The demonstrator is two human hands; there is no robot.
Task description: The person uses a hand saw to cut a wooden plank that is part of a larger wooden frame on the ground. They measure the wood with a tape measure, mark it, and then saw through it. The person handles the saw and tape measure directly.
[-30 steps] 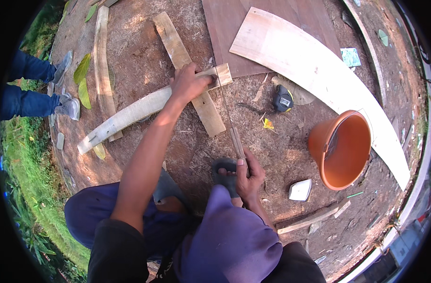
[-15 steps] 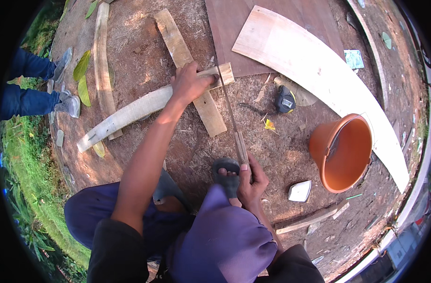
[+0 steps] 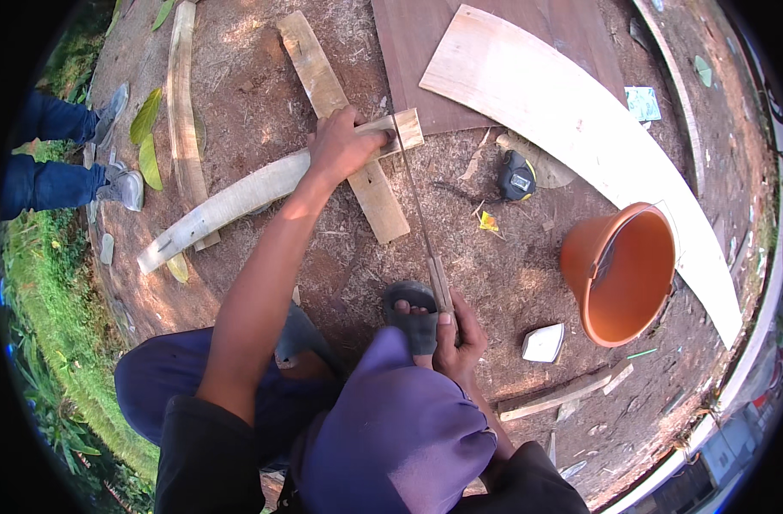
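Note:
My left hand (image 3: 344, 150) is closed over a long, slightly curved wooden plank (image 3: 237, 204), close to its right end, pressing it onto a shorter board (image 3: 376, 206) that lies crosswise beneath. In my right hand (image 3: 460, 341) is the wooden handle of a hand saw (image 3: 440, 281). Its thin blade runs away from me and crosses the plank just right of my left hand, near the plank's end. Whether the teeth have cut into the wood is too small to tell.
Beyond the saw lie a brown sheet (image 3: 503, 51) and a wide pale curved board (image 3: 571, 128). To the right are a tape measure (image 3: 517, 176), an orange bucket (image 3: 624, 283) and a small white block (image 3: 543, 343). Another person's shoes (image 3: 122, 190) stand at the left.
My right hand and the saw handle have drawn back toward me, sliding the blade along the plank. My left hand keeps its hold on the plank.

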